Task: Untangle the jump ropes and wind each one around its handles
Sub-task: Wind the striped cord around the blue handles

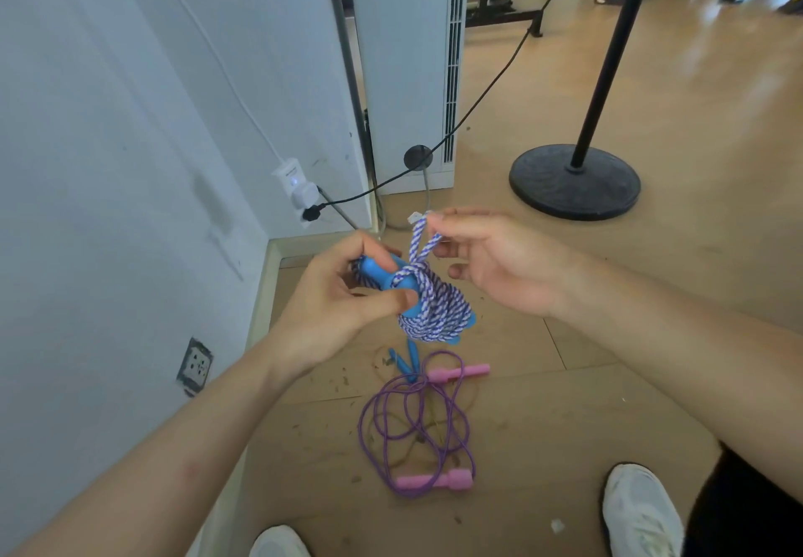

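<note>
My left hand (347, 296) grips the blue handles (382, 274) of a blue-and-white braided jump rope (434, 309), which is coiled around them in a thick bundle. My right hand (491, 261) pinches the rope's free end (419, 230) between thumb and forefinger, just above the bundle. On the floor below lies a purple rope (413, 422) in loose tangled loops with two pink handles (434, 480), one near my feet and one further away (460, 372). A thin yellowish rope with small blue handles (406, 361) is mixed into that pile.
A white wall (108, 165) with sockets and a plugged power strip (297, 191) stands at left. A black round stand base (573, 183) and pole sit on the wooden floor at right. A black cable (478, 100) hangs across. My white shoes (638, 513) are at the bottom.
</note>
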